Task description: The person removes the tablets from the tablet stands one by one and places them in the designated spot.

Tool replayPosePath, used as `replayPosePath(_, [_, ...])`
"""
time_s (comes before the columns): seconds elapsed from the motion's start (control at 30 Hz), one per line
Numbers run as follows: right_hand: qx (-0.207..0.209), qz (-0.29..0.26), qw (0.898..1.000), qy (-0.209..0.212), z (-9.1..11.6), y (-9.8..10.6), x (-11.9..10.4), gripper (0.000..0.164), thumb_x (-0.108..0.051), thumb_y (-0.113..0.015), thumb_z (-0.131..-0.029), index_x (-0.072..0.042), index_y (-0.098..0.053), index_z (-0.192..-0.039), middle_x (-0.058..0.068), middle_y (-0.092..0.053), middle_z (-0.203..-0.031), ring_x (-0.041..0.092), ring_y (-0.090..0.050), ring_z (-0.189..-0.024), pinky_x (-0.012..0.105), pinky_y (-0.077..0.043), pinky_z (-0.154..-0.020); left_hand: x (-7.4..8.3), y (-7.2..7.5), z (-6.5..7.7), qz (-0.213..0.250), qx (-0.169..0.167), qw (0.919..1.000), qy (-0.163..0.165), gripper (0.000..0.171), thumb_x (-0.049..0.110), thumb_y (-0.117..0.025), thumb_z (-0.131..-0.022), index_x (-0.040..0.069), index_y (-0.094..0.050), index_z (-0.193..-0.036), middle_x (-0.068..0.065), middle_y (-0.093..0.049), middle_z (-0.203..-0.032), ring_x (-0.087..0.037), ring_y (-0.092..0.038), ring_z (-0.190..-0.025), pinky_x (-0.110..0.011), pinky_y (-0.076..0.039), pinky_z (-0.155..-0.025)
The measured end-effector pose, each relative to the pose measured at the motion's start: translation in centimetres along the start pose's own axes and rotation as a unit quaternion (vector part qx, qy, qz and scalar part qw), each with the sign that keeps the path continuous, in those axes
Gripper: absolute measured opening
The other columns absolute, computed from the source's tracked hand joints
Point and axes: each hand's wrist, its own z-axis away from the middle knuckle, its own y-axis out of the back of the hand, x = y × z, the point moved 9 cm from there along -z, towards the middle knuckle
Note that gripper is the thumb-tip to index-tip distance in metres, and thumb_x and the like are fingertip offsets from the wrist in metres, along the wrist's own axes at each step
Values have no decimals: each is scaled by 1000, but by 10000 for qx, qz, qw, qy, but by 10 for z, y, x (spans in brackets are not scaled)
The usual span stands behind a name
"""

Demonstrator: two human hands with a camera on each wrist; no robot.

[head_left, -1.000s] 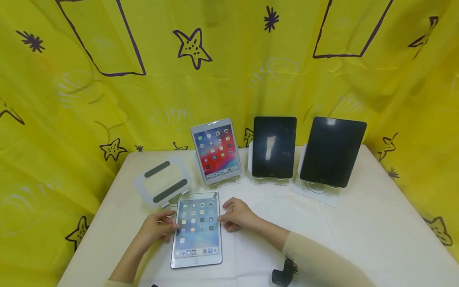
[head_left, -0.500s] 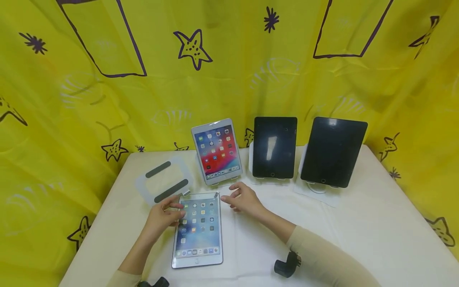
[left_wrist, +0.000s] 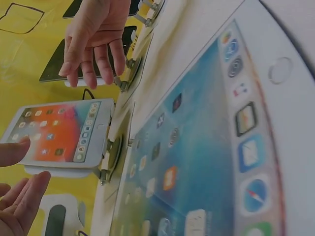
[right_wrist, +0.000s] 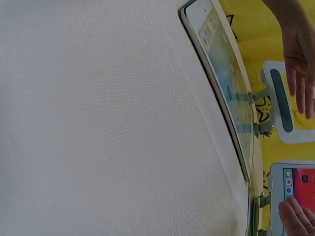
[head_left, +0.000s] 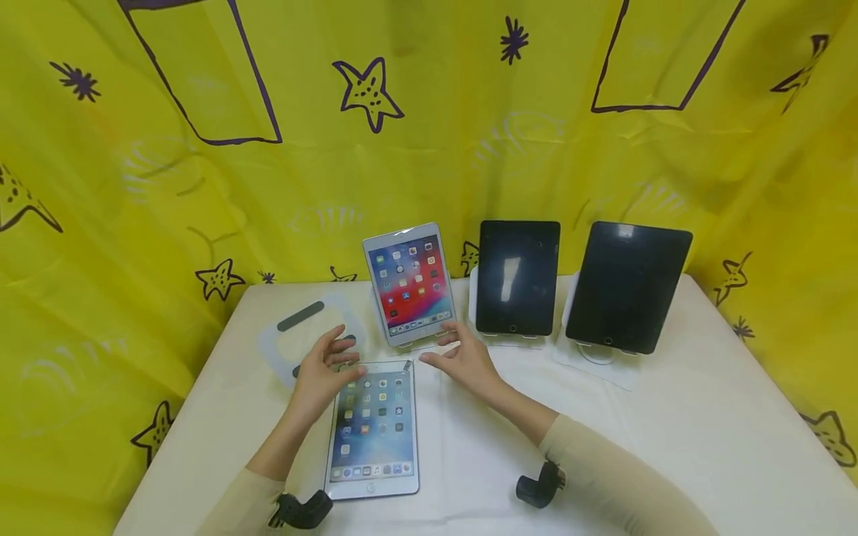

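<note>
A white tablet (head_left: 372,432) with a blue home screen lies flat on the white table. Over its far left corner hovers my left hand (head_left: 322,376), thumb and fingers spread and nothing held; the same hand (left_wrist: 22,206) edges into the left wrist view. Behind those fingers stands a tablet stand (head_left: 284,346) with grey pads, partly hidden. My right hand (head_left: 472,361) is above the table past the tablet's far right corner, its fingers parted and holding nothing. Its fingertips overlap the lower edge of a white tablet (head_left: 410,283) with a red and blue screen, propped on a stand.
Two black-screened tablets, one (head_left: 516,277) in the middle and one (head_left: 626,286) at the right, lean on stands along the table's back. A yellow patterned curtain (head_left: 429,164) hangs behind. Black wrist cameras (head_left: 539,485) are strapped to both sleeves.
Both hands have lifted from the flat tablet's sides and moved away from me, toward the stands. The flat tablet stays in place on the table.
</note>
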Motion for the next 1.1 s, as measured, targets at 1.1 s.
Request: replayPosePath(1.1, [930,994,9855,1011,-63,30,-38,76,-13,-79,-76,-2,-36,-139,20,-47,-123,32,-54,-107,43,-53,-88,24,-27,-60,579,1463,9856,-626,72,-7,-72,-76,5,-39,-140,-18,-46,-125,-31,-48,-113,-45,-50,-92])
